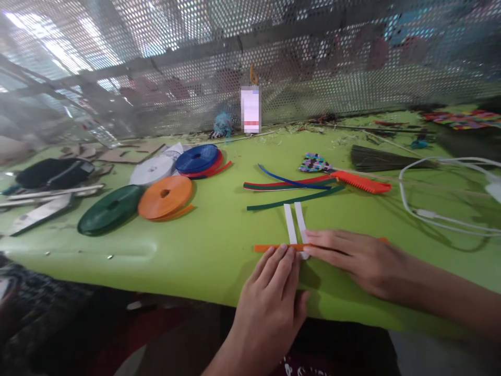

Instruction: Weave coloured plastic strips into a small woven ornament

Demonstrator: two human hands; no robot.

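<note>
Two white strips [294, 222] lie side by side on the green table [211, 245], crossing an orange strip [270, 248] that runs left to right near the front edge. My left hand [270, 297] rests fingers-flat on the orange strip, just left of the white strips' near ends. My right hand [356, 258] lies flat over the orange strip to the right, its fingertips touching the white strips. Both hands press down with fingers stretched out and grip nothing.
Tape rolls sit at the left: dark green [109, 209], orange [164, 197], white [152, 169], blue on red [198, 159]. Loose red, blue and green strips [289, 190], an orange comb-like tool [362, 183] and a white cable [430, 214] lie behind. A perforated metal wall [274, 62] closes the back.
</note>
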